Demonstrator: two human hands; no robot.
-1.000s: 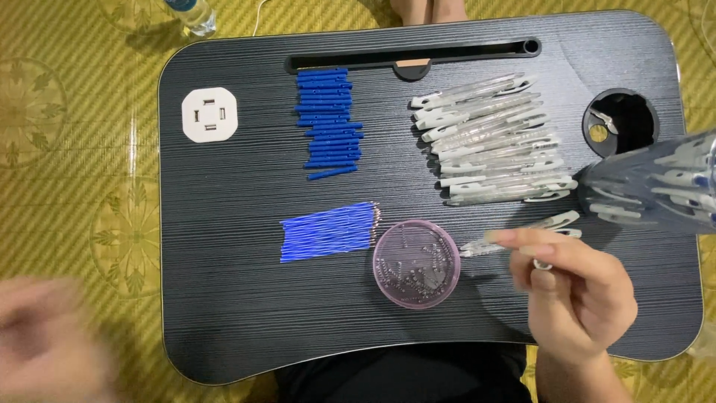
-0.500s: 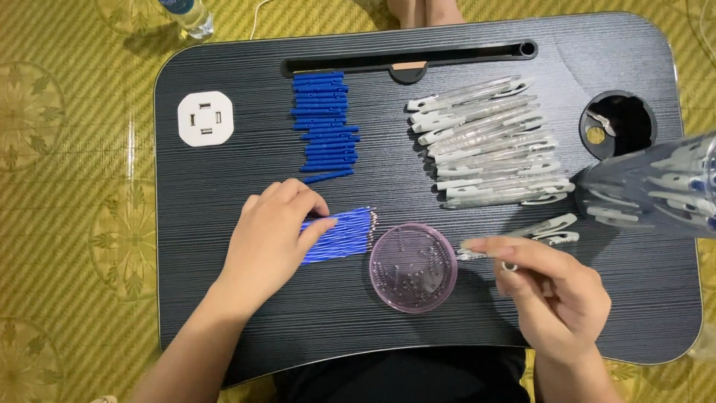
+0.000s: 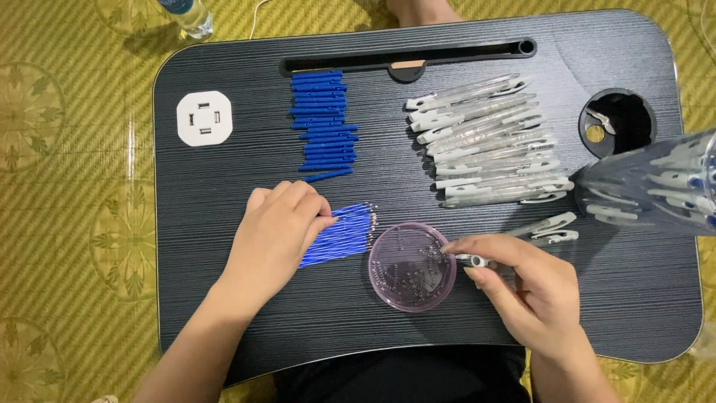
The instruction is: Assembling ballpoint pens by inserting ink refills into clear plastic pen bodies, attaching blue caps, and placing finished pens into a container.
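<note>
Black counter point(image 3: 224, 298) carries all items. Clear pen barrels point(image 3: 488, 142) lie in row well beyond right hand. Round purple dish point(image 3: 412, 266) sits between hands. Left hand point(image 3: 280, 231) rests, fingers together, on blue refills point(image 3: 343, 233). Right hand point(image 3: 526, 291) pinches clear pen barrel point(image 3: 471, 260) at dish rim.

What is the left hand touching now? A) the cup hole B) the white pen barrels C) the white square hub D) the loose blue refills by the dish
D: the left hand rests its fingertips on the blue refills lying just left of the dish.
</note>
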